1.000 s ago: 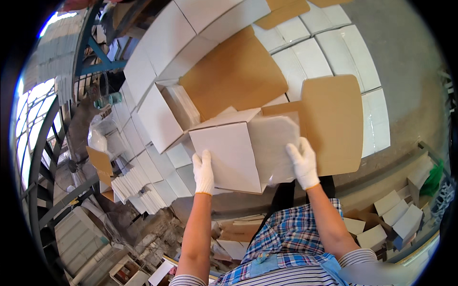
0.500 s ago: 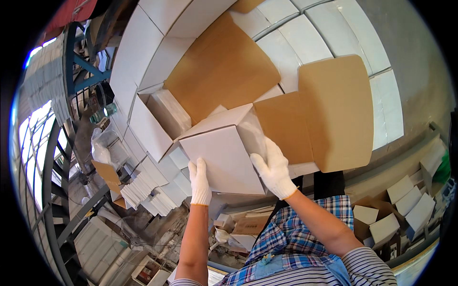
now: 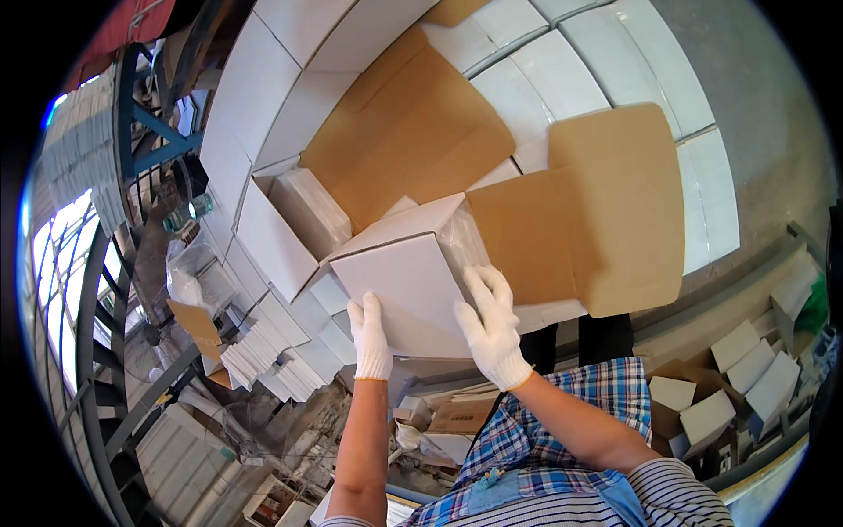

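A cardboard box (image 3: 399, 294), white outside and brown inside, sits in front of me with its plain white end toward me. Clear plastic (image 3: 461, 241) wraps what shows at its right side. My left hand (image 3: 369, 338), in a white knit glove, holds the box's lower left edge, its thumb on the white face. At the lower right edge is my gloved right hand (image 3: 493, 329), thumb and fingers apart, straddling that edge. Large brown flaps (image 3: 413, 132) fold out beyond the box and to its right (image 3: 623, 211). A second opening at its left shows a wrapped white block (image 3: 312, 206).
White cartons (image 3: 549, 75) stand packed side by side beyond and to the right. More white boxes (image 3: 250, 97) rise at the left. Loose open boxes (image 3: 707, 422) fill a container at lower right. Stacked white sheets (image 3: 255, 351) lie at lower left by a dark metal frame (image 3: 88, 325).
My right hand has slid down and slightly left along the box's right edge, with its fingers now higher on the side. The box and my left hand have hardly moved.
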`<state>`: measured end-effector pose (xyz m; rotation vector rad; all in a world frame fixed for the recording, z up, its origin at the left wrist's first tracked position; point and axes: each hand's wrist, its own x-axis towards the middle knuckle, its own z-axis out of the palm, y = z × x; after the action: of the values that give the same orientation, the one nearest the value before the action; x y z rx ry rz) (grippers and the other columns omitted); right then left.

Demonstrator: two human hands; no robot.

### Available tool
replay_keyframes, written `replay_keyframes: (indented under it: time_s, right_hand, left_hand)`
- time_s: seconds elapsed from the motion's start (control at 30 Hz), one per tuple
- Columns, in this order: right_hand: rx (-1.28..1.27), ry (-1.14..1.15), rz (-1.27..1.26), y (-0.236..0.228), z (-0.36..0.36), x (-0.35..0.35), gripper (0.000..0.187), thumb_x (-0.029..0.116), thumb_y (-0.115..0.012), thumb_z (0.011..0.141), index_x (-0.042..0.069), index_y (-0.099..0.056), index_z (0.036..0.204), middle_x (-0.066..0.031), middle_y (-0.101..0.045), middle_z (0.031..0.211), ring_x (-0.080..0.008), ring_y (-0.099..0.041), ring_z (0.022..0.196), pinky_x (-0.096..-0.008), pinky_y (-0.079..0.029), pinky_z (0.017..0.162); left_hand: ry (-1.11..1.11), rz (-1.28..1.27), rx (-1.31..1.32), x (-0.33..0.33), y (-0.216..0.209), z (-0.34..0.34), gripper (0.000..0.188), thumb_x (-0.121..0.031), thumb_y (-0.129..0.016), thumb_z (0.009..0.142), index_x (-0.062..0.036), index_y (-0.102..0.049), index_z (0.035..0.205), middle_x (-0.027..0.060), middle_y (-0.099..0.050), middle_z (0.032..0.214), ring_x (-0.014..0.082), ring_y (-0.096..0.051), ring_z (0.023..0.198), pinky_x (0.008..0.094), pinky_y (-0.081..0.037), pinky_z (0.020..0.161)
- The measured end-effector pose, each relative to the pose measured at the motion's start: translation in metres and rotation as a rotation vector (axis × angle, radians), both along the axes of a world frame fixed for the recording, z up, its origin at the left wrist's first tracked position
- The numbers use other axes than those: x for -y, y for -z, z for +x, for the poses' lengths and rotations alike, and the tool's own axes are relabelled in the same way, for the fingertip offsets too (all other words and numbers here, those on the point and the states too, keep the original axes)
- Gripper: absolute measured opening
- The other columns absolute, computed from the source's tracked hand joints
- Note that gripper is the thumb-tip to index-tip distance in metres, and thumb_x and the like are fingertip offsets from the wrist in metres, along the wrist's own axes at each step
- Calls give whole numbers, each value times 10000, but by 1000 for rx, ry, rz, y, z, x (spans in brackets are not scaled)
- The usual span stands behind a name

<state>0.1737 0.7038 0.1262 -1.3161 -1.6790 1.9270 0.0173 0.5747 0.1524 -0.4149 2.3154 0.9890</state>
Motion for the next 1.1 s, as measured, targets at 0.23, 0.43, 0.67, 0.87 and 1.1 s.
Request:
replay_keyframes:
  time_s: [0.23,0.43,0.67,0.87,1.1]
  right_hand:
    - [127,-21,166,-1,34,-11,349,146,-656,922,53,-649,1258,-184,-623,1195,-363,-614,1067,-409,-513,918]
    - [161,-147,33,12,40,3,322,207,-639,947,97,-664,1248,-162,-655,1114,-349,-649,999,-402,-521,875]
    - [209,-212,-340,44,97,12,340,281,-585,957,49,-676,1188,-165,-721,1003,-341,-689,936,-400,-537,839]
    - [146,-458,-1010,30,96,51,426,260,-647,922,-11,-588,1246,-115,-671,825,-179,-636,682,-321,-525,634]
    - [33,-184,-1046,41,64,54,495,278,-674,906,-4,-523,1284,-138,-687,974,-215,-663,803,-338,-539,676]
  left_hand:
    - [-13,71,-4,2,0,2,423,-332,-538,1038,-15,-475,1310,90,-552,1279,184,-511,1146,346,-414,1009]
    - [21,106,-4,10,7,-1,422,-346,-529,1044,-13,-480,1299,99,-563,1273,188,-528,1142,351,-429,1004]
    - [76,-34,10,2,-2,-1,541,-371,-518,1044,6,-410,1416,132,-529,1364,222,-520,1206,369,-419,1041]
    - [576,-329,-622,-5,3,-8,585,-326,-506,1039,13,-366,1494,194,-455,1493,317,-496,1300,418,-368,1110]
    - [1093,-117,-479,-122,-13,-41,451,-320,-571,952,16,-636,1247,184,-683,1145,306,-616,1107,374,-452,1000]
